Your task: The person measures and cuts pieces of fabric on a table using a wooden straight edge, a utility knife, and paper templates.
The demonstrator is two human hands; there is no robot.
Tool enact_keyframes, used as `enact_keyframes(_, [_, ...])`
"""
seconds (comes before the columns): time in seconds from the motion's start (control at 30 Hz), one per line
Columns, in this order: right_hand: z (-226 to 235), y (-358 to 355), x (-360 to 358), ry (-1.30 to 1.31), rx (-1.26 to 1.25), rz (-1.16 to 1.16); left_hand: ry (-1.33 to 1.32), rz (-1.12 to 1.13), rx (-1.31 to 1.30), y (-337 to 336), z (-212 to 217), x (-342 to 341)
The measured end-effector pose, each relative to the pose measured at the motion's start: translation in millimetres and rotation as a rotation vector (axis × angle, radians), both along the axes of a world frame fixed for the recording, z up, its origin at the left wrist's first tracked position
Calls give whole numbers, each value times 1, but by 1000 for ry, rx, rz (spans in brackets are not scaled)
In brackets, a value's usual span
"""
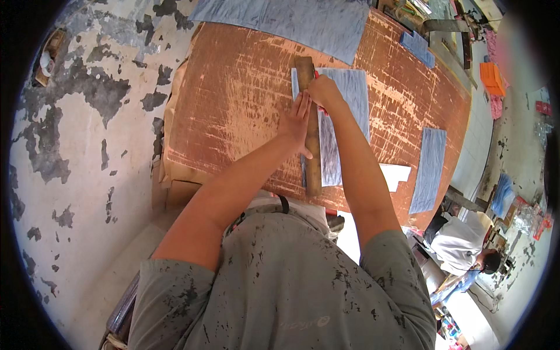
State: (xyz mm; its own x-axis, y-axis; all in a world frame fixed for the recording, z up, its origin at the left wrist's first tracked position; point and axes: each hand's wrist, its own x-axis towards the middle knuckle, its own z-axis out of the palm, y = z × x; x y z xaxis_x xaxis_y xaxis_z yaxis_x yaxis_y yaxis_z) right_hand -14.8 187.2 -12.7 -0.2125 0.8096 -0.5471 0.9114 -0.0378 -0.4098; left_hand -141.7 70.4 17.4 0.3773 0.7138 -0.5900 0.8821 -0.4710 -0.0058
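Observation:
A worn brown straightedge [313, 140] lies lengthwise over a blue-grey streaked sheet [352, 87] on the brown work board. My left hand [296, 123] presses flat on the straightedge, fingers stretched toward its far end and thumb out toward me. Close against the bar's right edge, my right hand [326, 93] is closed around a slim red utility knife [317, 74]. Red parts of it show above and below the fist; its blade is hidden. A narrow strip of the sheet shows left of the straightedge.
The scored brown board [233, 99] bears a large blue-grey sheet [291, 26] at the far edge. To the right lie a long strip [429, 169], a small piece [417, 48] and a white scrap [395, 175]. A person in white [461, 242] sits at lower right; a peeling wall [81, 134] stands left.

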Motion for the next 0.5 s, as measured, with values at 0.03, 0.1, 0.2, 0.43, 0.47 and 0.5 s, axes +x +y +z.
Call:
enact_keyframes(0.03, [-4,-5,3,-42,132,189,18,-1,0,1,1,1])
enact_keyframes(0.1, [-12,-17,8,-87,259,366,8,-3,2,5,3,0])
enact_keyframes(0.2, [14,-45,-12,59,173,-365,-17,19,5,-2,1,-10])
enact_keyframes(0.43, [55,-29,-6,60,-132,-352,-105,32,9,1,-2,-8])
enact_keyframes(0.47, [53,-28,-7,30,-85,-316,-102,34,9,0,-3,-8])
enact_keyframes(0.5, [52,-27,-5,32,-86,-313,-102,35,7,-1,-3,-7])
